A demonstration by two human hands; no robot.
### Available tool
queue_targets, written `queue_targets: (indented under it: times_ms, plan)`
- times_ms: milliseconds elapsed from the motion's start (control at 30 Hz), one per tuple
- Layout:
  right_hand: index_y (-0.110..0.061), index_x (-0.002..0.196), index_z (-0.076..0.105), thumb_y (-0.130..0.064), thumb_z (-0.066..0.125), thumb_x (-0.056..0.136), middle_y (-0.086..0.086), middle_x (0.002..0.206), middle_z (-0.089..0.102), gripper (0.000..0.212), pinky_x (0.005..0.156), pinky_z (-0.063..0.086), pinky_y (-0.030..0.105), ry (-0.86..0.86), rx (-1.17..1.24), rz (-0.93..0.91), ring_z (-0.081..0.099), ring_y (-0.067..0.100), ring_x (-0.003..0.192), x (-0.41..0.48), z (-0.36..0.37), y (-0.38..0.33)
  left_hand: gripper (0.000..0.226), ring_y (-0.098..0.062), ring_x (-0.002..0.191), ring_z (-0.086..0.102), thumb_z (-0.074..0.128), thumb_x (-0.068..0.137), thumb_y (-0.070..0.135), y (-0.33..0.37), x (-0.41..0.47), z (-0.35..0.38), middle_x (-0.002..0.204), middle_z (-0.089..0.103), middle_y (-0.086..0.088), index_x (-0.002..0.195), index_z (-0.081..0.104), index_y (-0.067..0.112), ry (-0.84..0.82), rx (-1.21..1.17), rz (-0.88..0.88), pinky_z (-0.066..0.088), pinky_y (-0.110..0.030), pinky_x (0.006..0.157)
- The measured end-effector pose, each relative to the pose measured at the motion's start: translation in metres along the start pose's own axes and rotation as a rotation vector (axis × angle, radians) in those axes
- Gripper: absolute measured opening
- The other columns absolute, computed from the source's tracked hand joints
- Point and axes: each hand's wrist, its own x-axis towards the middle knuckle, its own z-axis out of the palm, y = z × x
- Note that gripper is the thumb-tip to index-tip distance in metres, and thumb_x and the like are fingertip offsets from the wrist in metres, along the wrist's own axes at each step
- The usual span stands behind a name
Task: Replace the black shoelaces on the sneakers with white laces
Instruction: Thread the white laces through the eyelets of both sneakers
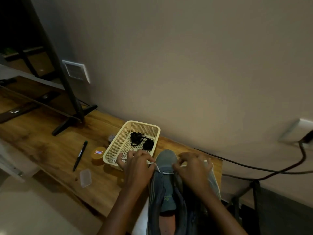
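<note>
From the head camera, a grey sneaker (166, 160) lies at the near right end of the wooden table (50, 150). Its long axis runs from the person toward the wall, toe farthest away. A white lace (167, 173) crosses the lowest eyelets just behind the toe.

The left hand (135, 167) sits left of the shoe, fingers curled, pinching one lace end. The right hand (193, 170) is on the opposite side, fingers also curled, and appears to pinch the other end, though its grip is partly hidden.

Both hands flank the shoe about equally, so the next eyelets likely lie nearer the person, down the tongue. The black laces (137, 138) rest in the cream basket (115, 143) beyond the left hand.
</note>
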Motion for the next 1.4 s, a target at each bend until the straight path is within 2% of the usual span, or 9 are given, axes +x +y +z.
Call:
queue_targets:
  times_ms: [133,267,500,700,833,1000,1133,1233,1400]
  plan:
    - [-0.031,0.090,0.064,-0.018,0.059,0.083,-0.016,0.090,0.062,0.015,0.096,0.023,0.031,0.019,-0.010,-0.016,0.055,0.013,0.107,0.022,-0.027,0.024,0.006,-0.002,0.113,0.040,0.055,0.091,0.037,0.001,-0.002,0.001,0.096,0.060,0.021,0.087,0.059,0.035,0.005,-0.056,0.045,-0.001,-0.036,0.102]
    - [-0.035,0.100,0.065,-0.030,0.057,0.086,-0.017,0.105,0.058,0.017,0.104,0.017,0.036,-0.209,-0.252,-0.186,0.041,0.013,0.117,0.017,-0.010,0.027,0.010,-0.007,0.106,0.049,0.039,0.098,0.025,0.004,-0.004,0.002,0.090,0.059,0.014,0.093,0.043,0.032,-0.071,-0.091,0.091,0.005,-0.043,0.110]
    - [-0.026,0.094,0.062,-0.038,0.051,0.087,-0.013,0.120,0.052,0.017,0.096,0.017,0.035,-0.187,-0.356,-0.264,0.035,0.018,0.113,0.015,0.002,0.027,0.013,-0.005,0.094,0.058,0.030,0.099,0.016,0.006,-0.002,0.004,0.082,0.067,0.009,0.098,0.036,0.028,-0.048,-0.190,0.078,0.009,-0.037,0.105]
    - [-0.029,0.077,0.054,-0.027,0.057,0.081,-0.010,0.087,0.060,0.005,0.091,0.019,0.033,-0.216,-0.188,-0.221,0.047,0.013,0.101,0.021,-0.002,0.019,0.011,-0.005,0.090,0.059,0.046,0.095,0.026,0.006,0.000,-0.002,0.074,0.067,0.012,0.092,0.055,0.032,0.090,-0.157,0.014,0.014,-0.035,0.099]
    - [-0.021,0.063,0.062,-0.011,0.064,0.073,-0.002,0.068,0.066,0.014,0.085,0.045,0.043,-0.291,0.331,-0.054,0.062,0.013,0.071,0.020,-0.037,0.013,0.009,0.004,0.078,0.049,0.054,0.093,0.028,0.017,-0.005,-0.036,0.072,0.061,0.016,0.087,0.057,0.033,0.139,-0.362,-0.081,0.015,-0.032,0.098]
    - [-0.002,0.065,0.065,0.016,0.061,0.072,0.009,0.062,0.064,0.020,0.059,0.049,0.019,-0.252,0.607,-0.041,0.058,0.015,0.060,0.000,-0.094,-0.005,0.009,0.001,0.071,0.052,0.058,0.091,0.034,0.024,-0.007,-0.106,0.071,0.059,0.016,0.082,0.061,0.032,0.159,-0.434,-0.025,0.018,-0.025,0.090]
    - [0.006,0.070,0.065,0.015,0.059,0.074,0.009,0.063,0.063,0.012,0.054,0.045,0.013,-0.118,0.688,-0.019,0.056,0.006,0.053,-0.010,-0.144,-0.034,0.011,-0.012,0.087,0.063,0.064,0.084,0.041,0.035,-0.012,-0.159,0.081,0.066,0.015,0.075,0.060,0.036,0.148,-0.556,0.048,0.042,-0.052,0.096]
    - [0.001,0.069,0.067,0.011,0.062,0.074,0.008,0.065,0.064,0.012,0.062,0.045,0.021,-0.084,0.732,-0.043,0.057,0.012,0.061,-0.024,-0.176,-0.053,0.017,-0.010,0.084,0.063,0.066,0.085,0.031,0.052,-0.028,-0.190,0.075,0.064,0.021,0.070,0.061,0.036,0.208,-0.582,0.091,0.043,-0.052,0.095]
    - [0.004,0.082,0.068,0.003,0.064,0.079,0.004,0.066,0.062,0.005,0.057,0.042,0.014,-0.065,0.816,-0.047,0.055,0.003,0.055,-0.058,-0.217,-0.076,0.014,-0.016,0.083,0.065,0.066,0.085,0.031,0.071,-0.054,-0.224,0.076,0.068,0.013,0.073,0.063,0.037,0.231,-0.660,0.169,0.044,-0.055,0.093]
